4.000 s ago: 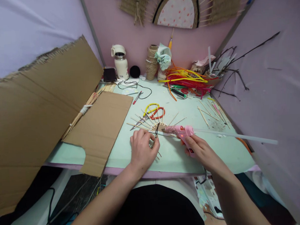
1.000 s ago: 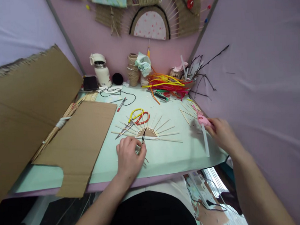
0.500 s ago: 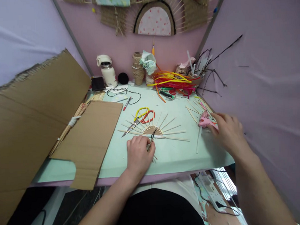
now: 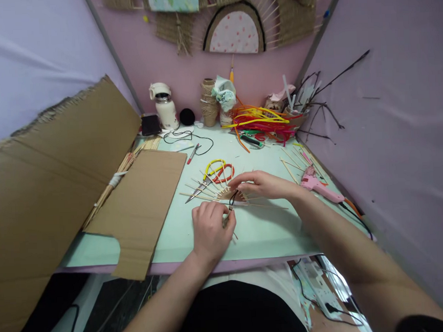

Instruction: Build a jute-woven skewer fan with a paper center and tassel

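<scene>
My left hand [image 4: 212,230] is closed on a small greyish-brown piece, mostly hidden by the fingers, with a black cord loop [image 4: 233,198] rising from its top. Just beyond lies a fan-shaped frame [image 4: 236,196] of thin sticks spread from a cardboard half-circle. My right hand [image 4: 264,183] reaches over that frame from the right, fingers stretched out and holding nothing, its tips close to the cord loop; contact cannot be made out. Scissors [image 4: 198,190] with yellow and red handles lie partly under the sticks. A pink glue gun [image 4: 323,188] rests on the table at the right.
Cardboard sheets [image 4: 145,189] and a tied stick bundle [image 4: 115,179] occupy the left. At the back stand a white bottle [image 4: 167,112], a twine spool [image 4: 209,103] and colourful pipe cleaners [image 4: 259,118]. Loose sticks [image 4: 289,170] and branches [image 4: 344,72] are at the right.
My right hand has left the glue gun and swung left over the stick frame. My left hand keeps its hold beside the frame. The view has shifted slightly.
</scene>
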### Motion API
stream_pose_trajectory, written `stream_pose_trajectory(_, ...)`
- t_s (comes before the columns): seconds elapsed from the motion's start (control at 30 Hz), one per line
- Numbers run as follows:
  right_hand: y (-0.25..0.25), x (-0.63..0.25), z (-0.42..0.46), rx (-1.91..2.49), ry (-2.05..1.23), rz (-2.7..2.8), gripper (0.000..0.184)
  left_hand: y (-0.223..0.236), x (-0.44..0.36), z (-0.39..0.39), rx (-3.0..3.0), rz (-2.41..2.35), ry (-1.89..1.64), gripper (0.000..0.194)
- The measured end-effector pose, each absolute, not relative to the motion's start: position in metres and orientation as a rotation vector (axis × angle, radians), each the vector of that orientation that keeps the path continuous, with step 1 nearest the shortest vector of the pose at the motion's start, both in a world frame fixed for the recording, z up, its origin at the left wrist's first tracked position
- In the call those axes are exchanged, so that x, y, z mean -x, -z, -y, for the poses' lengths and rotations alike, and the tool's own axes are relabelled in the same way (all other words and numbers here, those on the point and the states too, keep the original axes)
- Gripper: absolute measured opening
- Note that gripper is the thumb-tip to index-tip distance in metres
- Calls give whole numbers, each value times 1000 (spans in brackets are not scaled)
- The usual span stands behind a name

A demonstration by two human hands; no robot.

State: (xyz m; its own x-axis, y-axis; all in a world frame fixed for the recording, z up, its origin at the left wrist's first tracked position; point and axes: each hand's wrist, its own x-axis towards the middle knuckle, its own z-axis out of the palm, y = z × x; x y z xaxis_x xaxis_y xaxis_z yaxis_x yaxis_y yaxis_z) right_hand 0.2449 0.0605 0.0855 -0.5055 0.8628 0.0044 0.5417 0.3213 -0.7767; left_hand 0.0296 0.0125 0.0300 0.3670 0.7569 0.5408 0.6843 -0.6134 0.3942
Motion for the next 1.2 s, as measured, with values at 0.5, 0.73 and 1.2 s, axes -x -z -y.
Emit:
stream_pose_trajectory(0.5,-72,-235,-65,1551,-952,2154,30,-25,-28,-15,-2465,-1342,-1015,11)
stream_pose_trajectory(0.73,-67,-220,-65,1676,-703,2229,32,-27,-30,-14,-2495,-1338,-904,11)
stream_pose_trajectory(1.2,-60,-211,-69,1732,-478,2316,31,-24,-32,-15,-2553,-1327,-793,9)
